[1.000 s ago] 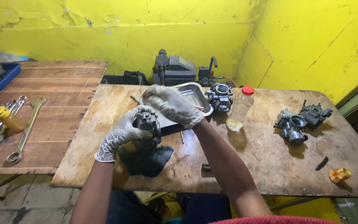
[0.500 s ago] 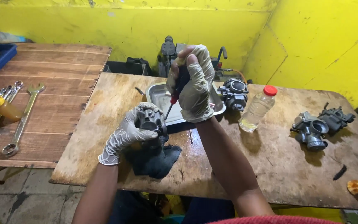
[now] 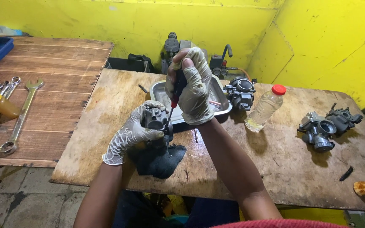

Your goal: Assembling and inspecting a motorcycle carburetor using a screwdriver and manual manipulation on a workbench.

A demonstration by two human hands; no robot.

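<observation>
Head view: the gloved left hand [image 3: 134, 134] gripped a grey cast-metal carburetor [image 3: 156, 119] over a dark rag [image 3: 159, 158] on the scuffed plywood bench [image 3: 106, 109]. The right hand [image 3: 193, 86] clenched a red-collared screwdriver [image 3: 175, 96], tip at the carburetor.

Open board in front and to the right, crowded toward the wall

We find bare wooden table [image 3: 275, 169] between the dark rag [image 3: 159, 158] and the pair of carburetors [image 3: 326, 128]; behind our hands, the metal tray [image 3: 222, 103], another carburetor [image 3: 240, 93] and a red-capped plastic bottle [image 3: 265, 107] block the way, and wrenches [image 3: 17, 118] clutter the left bench.
</observation>
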